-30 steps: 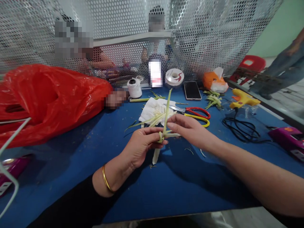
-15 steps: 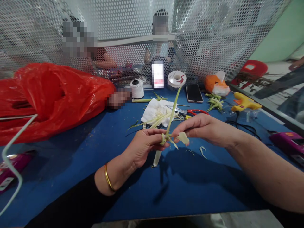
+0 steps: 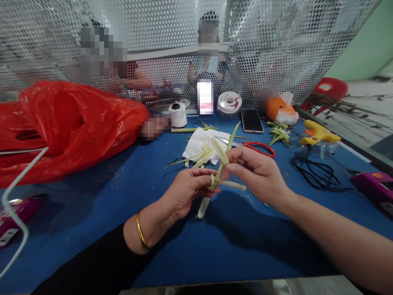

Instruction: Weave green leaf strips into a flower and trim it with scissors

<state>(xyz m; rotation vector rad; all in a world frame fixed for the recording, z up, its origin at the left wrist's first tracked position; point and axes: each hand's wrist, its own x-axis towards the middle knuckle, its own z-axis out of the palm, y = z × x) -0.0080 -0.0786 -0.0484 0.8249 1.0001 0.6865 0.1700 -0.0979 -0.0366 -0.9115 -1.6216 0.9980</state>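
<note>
Blue tabletop [image 3: 123,184]; nearside of white tissue [image 3: 193,143], left hand [image 3: 184,188] pinches knotted green strips [image 3: 213,181], right hand [image 3: 258,172] grips one pale end [image 3: 220,150]; looks like interlacing; next move probably calls for steady left pinch.

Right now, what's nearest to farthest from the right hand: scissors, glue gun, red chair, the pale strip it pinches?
1. Pale strip: pinched in the right hand.
2. Scissors: just beyond it.
3. Yellow glue gun: off to the right.
4. Red chair: farther back, right.
</note>
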